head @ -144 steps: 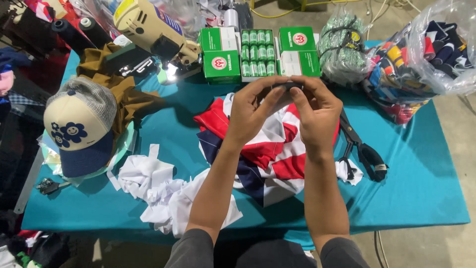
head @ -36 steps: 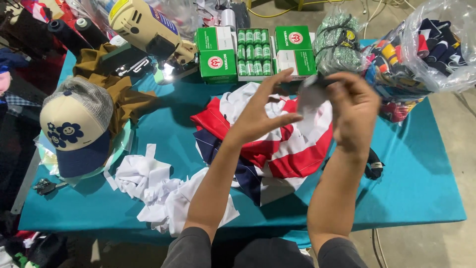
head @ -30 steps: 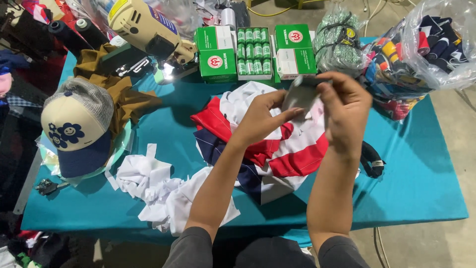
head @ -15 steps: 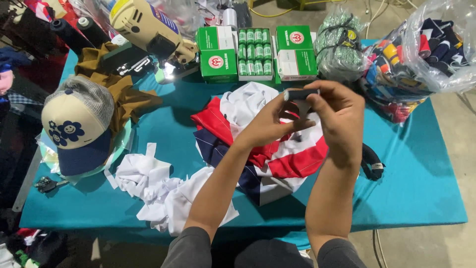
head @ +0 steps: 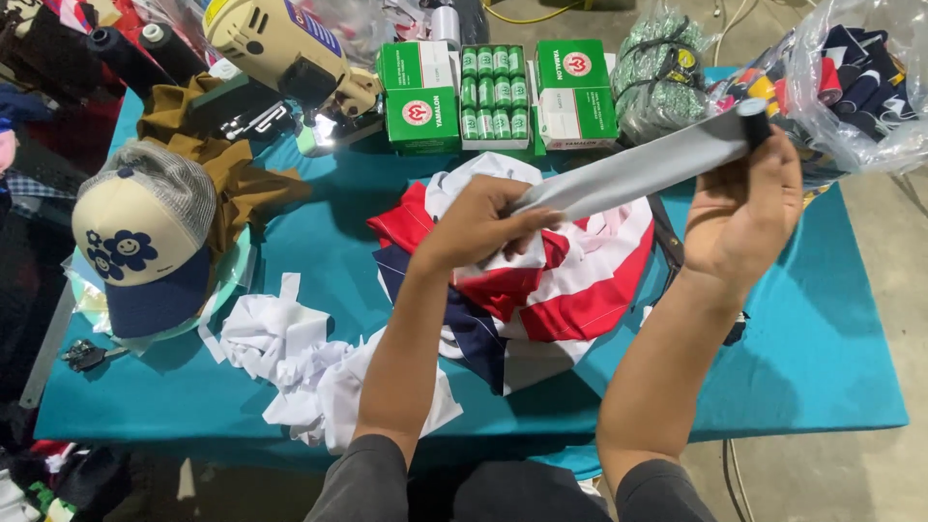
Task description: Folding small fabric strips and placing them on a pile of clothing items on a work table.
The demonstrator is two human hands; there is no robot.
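Note:
My right hand (head: pixel 742 208) holds a small dark roll (head: pixel 754 118) raised over the table's right side. A grey strip of tape (head: pixel 638 166) stretches from the roll down and left to my left hand (head: pixel 476 224), which pinches its free end. Under my hands lies a red, white and navy garment (head: pixel 570 290) on the teal table (head: pixel 831 358).
A cream and navy cap (head: pixel 140 251) sits at the left, crumpled white paper (head: pixel 290 358) at the front. Green boxes of thread spools (head: pixel 498 92), a cream cutting machine (head: pixel 280 48), brown fabric (head: pixel 222 159) and a clear bag of clothes (head: pixel 851 77) line the back. Scissors (head: pixel 667 242) lie under my right wrist.
My hands were close together on the roll. They have moved apart, the right one up and to the right, drawing out a long grey strip between them.

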